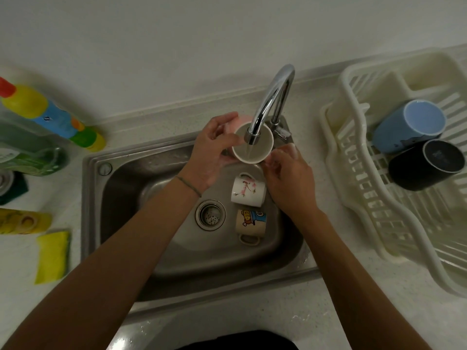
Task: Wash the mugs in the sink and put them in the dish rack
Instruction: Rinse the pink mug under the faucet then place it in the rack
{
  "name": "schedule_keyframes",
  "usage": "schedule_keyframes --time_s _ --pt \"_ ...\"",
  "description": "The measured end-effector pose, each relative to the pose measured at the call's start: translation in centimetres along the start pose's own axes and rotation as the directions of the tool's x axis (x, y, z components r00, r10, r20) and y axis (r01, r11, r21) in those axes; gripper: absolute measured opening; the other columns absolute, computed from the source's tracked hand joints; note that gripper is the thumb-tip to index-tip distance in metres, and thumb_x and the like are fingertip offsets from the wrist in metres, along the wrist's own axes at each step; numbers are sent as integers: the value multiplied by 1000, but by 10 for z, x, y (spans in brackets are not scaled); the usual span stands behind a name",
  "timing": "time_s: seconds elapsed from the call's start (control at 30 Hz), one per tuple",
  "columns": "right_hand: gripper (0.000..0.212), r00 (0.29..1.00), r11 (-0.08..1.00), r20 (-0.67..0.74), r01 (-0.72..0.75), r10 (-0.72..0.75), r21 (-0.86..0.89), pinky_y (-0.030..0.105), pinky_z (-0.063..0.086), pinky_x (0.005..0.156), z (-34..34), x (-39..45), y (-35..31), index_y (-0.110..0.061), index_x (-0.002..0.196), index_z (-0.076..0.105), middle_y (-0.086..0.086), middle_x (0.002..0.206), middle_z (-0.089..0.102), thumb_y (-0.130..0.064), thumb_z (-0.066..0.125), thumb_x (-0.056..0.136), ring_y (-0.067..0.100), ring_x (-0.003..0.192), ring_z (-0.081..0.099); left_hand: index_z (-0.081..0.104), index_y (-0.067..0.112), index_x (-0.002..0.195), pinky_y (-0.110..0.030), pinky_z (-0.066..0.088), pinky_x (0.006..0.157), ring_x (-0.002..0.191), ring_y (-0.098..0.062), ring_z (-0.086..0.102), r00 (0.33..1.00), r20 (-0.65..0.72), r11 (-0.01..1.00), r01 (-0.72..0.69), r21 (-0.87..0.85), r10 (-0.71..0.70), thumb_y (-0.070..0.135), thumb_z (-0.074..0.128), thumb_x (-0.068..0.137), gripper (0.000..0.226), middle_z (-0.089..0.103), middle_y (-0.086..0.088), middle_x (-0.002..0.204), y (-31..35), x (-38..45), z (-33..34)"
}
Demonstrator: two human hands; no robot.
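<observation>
Under the running faucet [275, 94] I hold a white mug [265, 145], mouth up, with water streaming into it. My left hand [209, 152] grips its left side, and a pink thing [241, 120] shows behind the fingers; I cannot tell what it is. My right hand [290, 183] pinches the mug's lower right rim. In the sink [141, 188] a white floral mug [249, 190] and a beige cartoon mug [250, 221] lie on their sides. A blue mug [409, 127] and a black mug [427, 165] rest in the white dish rack [348, 72] on the right.
The drain strainer [210, 214] sits left of the two lying mugs. On the left counter stand a yellow-and-blue bottle [48, 114] and a green bottle [30, 152], with a yellow tube [22, 221] and a yellow sponge [51, 256] nearer me.
</observation>
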State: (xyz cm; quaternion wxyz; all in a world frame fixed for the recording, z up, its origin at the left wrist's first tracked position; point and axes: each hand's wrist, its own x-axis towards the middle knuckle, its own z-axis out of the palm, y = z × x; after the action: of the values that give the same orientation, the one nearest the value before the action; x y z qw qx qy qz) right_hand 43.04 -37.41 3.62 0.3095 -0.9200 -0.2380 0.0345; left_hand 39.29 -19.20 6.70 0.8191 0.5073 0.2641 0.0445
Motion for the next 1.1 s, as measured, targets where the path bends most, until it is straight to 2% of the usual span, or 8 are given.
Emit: schedule_keyframes --time_s 0.1,0.23,0.33,0.43,0.6,0.9,1.0,1.1 --pt "15 1000 1000 20 5 -6 29 19 44 68 5 0 -2 -17 99 68 -4 113 55 -32 62 98 5 83 53 62 12 130 -48 61 83 127 -39 56 999 -36 999 -25 46 26 2 73 69 63 45 -20 145 3 -4 -2" --pt "14 1000 996 24 13 -16 93 23 45 67 14 0 -5 -16 101 67 -3 112 55 -28 59 99 6 83 54 61 13 132 -48 61 85 128 -35 54 994 -74 991 -76 106 84 -6 74 78 59 47 -14 143 5 -9 -7" --pt "16 999 994 36 14 -18 107 27 52 69 21 -1 -8 -18 104 65 -4 113 54 -30 54 101 6 82 56 64 18 128 -51 62 86 125 -32 56 987 -109 983 -97 156 115 5 80 68 64 49 -11 141 7 -12 -9" --pt "13 999 991 44 4 -10 137 30 54 73 25 -2 -14 -17 105 64 -4 110 54 -26 55 102 6 84 55 66 22 125 -47 63 82 118 -28 59 976 -142 963 -128 239 164 12 84 63 65 49 -11 139 11 -17 -8" --pt "8 999 981 51 -18 8 192 33 53 73 31 -6 -23 -20 99 62 -9 97 54 -22 55 101 3 76 52 66 22 124 -34 63 70 111 -21 57 952 -197 917 -148 371 233 -2 81 76 56 48 -5 134 17 -23 -3" --pt "10 994 955 81 -92 72 281 48 53 69 53 -23 -37 -19 97 60 -3 81 66 -28 56 99 20 73 63 70 21 120 -28 61 54 104 -21 65 935 -314 905 -19 425 167 6 84 75 50 55 -2 127 23 -30 -3" --pt "19 991 944 91 -120 97 308 49 54 67 61 -31 -42 -20 110 58 -2 84 69 -36 54 100 21 74 65 69 32 117 -44 65 66 104 -22 67 938 -333 841 102 532 96 24 86 74 47 58 2 130 26 -32 -8" --pt "25 983 928 107 -177 150 328 46 55 68 67 -39 -45 -15 121 57 0 90 72 -29 58 100 20 76 68 67 31 122 -50 65 70 93 -18 67 949 -316 811 199 550 -18 32 83 80 45 60 3 126 25 -34 -13"
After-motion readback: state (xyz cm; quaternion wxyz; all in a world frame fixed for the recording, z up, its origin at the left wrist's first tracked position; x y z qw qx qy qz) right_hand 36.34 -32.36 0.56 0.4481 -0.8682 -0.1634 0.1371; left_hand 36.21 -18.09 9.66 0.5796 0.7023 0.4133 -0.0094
